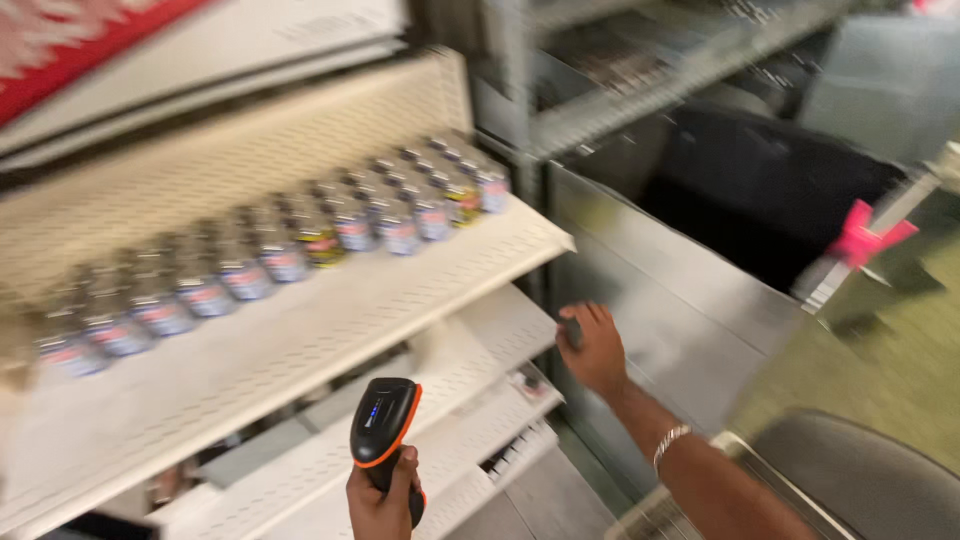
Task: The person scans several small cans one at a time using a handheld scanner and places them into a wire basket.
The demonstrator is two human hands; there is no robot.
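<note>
My left hand [382,503] grips a black handheld scanner with orange trim [383,425], held upright in front of the lower cream shelves. My right hand [594,347] reaches out to the right, its fingers curled around a small dark object at the corner of a lower shelf; a bracelet sits on that wrist. Above, a row of small jars with coloured labels [290,250] stands along the back of a perforated cream shelf [300,340]. The frame is motion-blurred.
A grey metal rack [640,90] and a metal panel [680,320] stand to the right of the shelves. A pink tag [865,238] hangs at far right. A grey rounded object [860,480] and a wire edge lie at lower right.
</note>
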